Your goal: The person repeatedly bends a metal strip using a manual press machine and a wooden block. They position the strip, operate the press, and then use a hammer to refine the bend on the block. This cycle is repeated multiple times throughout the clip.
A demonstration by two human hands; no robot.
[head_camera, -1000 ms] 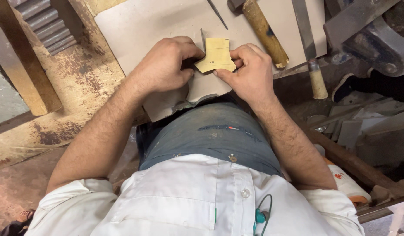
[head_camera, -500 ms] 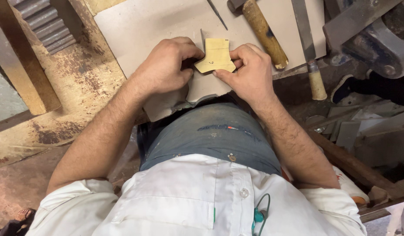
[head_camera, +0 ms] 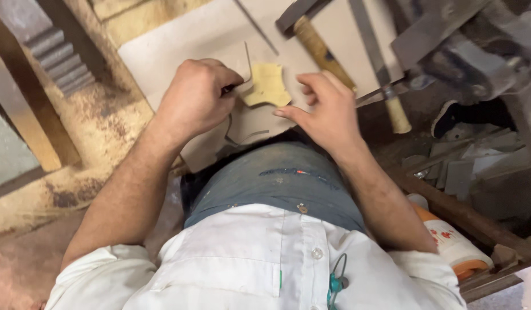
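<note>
A small yellow, notched template [head_camera: 268, 85] lies flat on a pale grey sheet [head_camera: 179, 46] spread over my lap. My left hand [head_camera: 196, 100] is curled into a fist just left of the template. It grips a small dark tool [head_camera: 227, 89] whose tip meets the sheet at the template's left edge. Thin cut lines curve through the sheet above and below that hand. My right hand [head_camera: 328, 109] hovers right of the template with fingers spread and holds nothing. Its thumb tip is close to the template's lower right corner.
A hammer with a wooden handle [head_camera: 320, 46] and a long metal bar [head_camera: 368, 40] lie on the sheet's far right. A wooden-handled tool [head_camera: 397, 112] sits beyond its edge, under a metal vise [head_camera: 477, 63]. An orange and white bottle [head_camera: 454, 247] stands by my right elbow. A toothed metal rack [head_camera: 53, 57] is at far left.
My right hand has lifted off the yellow template and drawn back to the right, its fingers spreading. My left hand stays fisted at the template's left edge.
</note>
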